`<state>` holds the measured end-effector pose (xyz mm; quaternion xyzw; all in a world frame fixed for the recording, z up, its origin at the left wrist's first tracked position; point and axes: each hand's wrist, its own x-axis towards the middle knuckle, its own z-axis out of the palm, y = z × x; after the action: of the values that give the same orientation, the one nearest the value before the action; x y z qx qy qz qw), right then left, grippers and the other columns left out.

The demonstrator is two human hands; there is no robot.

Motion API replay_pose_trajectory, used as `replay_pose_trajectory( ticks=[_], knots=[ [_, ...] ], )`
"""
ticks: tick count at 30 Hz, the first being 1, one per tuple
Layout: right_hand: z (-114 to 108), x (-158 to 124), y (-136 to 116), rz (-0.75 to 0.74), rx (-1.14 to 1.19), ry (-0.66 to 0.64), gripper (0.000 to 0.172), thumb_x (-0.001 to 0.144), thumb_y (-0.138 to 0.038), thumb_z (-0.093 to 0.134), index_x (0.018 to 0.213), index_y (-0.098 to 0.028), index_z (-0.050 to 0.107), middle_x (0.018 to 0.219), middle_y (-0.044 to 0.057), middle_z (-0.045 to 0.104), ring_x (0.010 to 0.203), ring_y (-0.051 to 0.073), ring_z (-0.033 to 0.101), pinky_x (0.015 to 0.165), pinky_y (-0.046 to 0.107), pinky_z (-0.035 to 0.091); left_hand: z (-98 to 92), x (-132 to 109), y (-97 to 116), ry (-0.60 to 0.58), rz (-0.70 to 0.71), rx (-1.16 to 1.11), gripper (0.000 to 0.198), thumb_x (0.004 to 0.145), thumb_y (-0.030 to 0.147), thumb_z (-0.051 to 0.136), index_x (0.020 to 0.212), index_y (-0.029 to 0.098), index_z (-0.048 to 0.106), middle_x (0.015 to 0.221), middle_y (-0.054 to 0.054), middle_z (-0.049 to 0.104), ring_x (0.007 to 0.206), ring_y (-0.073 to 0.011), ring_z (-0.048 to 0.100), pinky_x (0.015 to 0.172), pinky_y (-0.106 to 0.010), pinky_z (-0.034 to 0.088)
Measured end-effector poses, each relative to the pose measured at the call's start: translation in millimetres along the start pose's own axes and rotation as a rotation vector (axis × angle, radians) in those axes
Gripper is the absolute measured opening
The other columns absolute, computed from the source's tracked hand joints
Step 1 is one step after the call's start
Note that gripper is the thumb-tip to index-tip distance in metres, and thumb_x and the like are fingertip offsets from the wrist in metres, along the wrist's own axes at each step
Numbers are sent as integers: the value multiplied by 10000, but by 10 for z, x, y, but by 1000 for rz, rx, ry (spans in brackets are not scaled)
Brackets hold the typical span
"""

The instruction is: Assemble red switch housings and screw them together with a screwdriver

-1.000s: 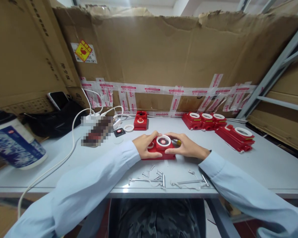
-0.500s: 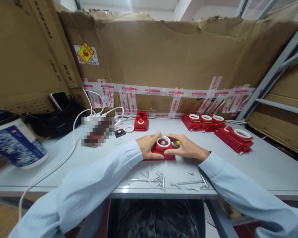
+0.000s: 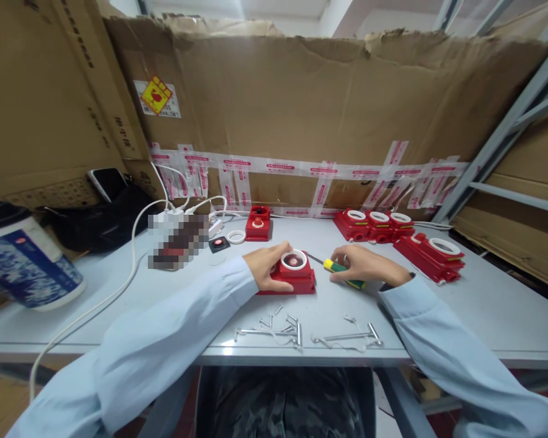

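My left hand (image 3: 268, 267) is closed round the left side of a red housing (image 3: 304, 283) on the table. A white ring (image 3: 294, 260) with a dark centre sits on top of that housing. Just to its right, my right hand (image 3: 358, 264) has its thumb and fingers around the yellow-and-green handle of a screwdriver (image 3: 334, 266). The screwdriver lies low over the tabletop, its shaft pointing left toward the housing. In front of both hands are several loose screws (image 3: 292, 321) and two T-shaped metal rods (image 3: 351, 335) with whitish strips.
Red housings with white rings (image 3: 379, 224) stand at the back right, a longer one (image 3: 432, 255) nearer. Behind my left hand are another red unit (image 3: 257, 225), a loose white ring (image 3: 236, 236) and a black square part (image 3: 219, 244). A paper cup (image 3: 27, 261) and white cable (image 3: 134, 255) occupy the left.
My right hand has left the red housing and moved right onto the screwdriver handle. The housing has shifted slightly left, with my left hand still on it.
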<state>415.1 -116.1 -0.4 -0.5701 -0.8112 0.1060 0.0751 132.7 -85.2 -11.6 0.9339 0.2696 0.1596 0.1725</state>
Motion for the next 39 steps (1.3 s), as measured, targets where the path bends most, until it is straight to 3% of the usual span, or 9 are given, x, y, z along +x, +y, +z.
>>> replay_pose_trajectory(
  ticks=[3,6,12,16,20,25,29,34,39],
  knots=[
    [25,22,-27,-9,-59,28,261,712,-405,630,808,-166,670,763,82,677,670,206,605,584,288,423,-31,-81,-73,22,-4,-13,608,661,533,652,1066,181,367,1089,-136,582,887,-264,609,762,-334,465],
    [-102,-26,-27,4,-39,99,254,751,-392,595,830,-157,649,800,88,673,688,201,601,604,292,424,-50,-134,-116,37,-11,-11,606,660,525,657,1065,184,362,1081,-126,580,897,-257,602,765,-327,460],
    [-407,-215,-164,-98,511,423,277,845,-448,506,946,-190,515,835,52,632,698,151,602,592,264,474,-61,-138,-93,34,0,2,562,671,500,658,1037,187,368,1010,-92,588,842,-230,603,733,-300,459],
    [-408,-258,-346,-43,601,345,277,866,-456,477,1008,-218,473,646,-24,557,505,100,529,461,222,428,-58,-130,-95,24,-21,1,579,665,525,653,1036,188,363,991,-101,597,821,-241,608,719,-314,464],
    [-430,-295,-371,25,574,353,310,747,-408,651,927,-219,485,637,-33,550,489,88,491,400,194,358,-34,-121,-140,23,-7,-11,584,656,530,646,1033,190,359,1048,-123,590,879,-267,607,759,-343,466],
    [-541,-381,-268,5,907,397,271,712,-352,682,864,-217,502,615,-31,564,494,96,498,427,218,427,-7,-117,-178,43,5,-23,600,651,538,645,1050,193,360,1094,-131,578,924,-270,601,788,-347,463],
    [-422,-332,-339,-15,1152,370,203,711,-352,654,738,-198,526,443,-71,471,336,71,394,322,208,358,-18,-125,-159,47,3,-14,601,656,532,651,1058,190,365,1063,-124,587,897,-264,602,774,-341,464],
    [-89,-183,-599,-55,990,289,193,748,-326,634,677,-167,552,412,-39,543,348,95,501,364,199,384,-33,-135,-131,62,-2,-33,587,648,513,669,1050,191,387,1056,-117,592,894,-258,605,767,-332,466],
    [29,-156,-737,-41,949,324,226,724,-356,659,664,-166,552,406,-47,544,341,89,503,376,194,385,-36,-129,-126,67,3,-44,577,638,503,675,1029,193,388,997,-90,593,832,-236,601,724,-317,461]
  ],
)
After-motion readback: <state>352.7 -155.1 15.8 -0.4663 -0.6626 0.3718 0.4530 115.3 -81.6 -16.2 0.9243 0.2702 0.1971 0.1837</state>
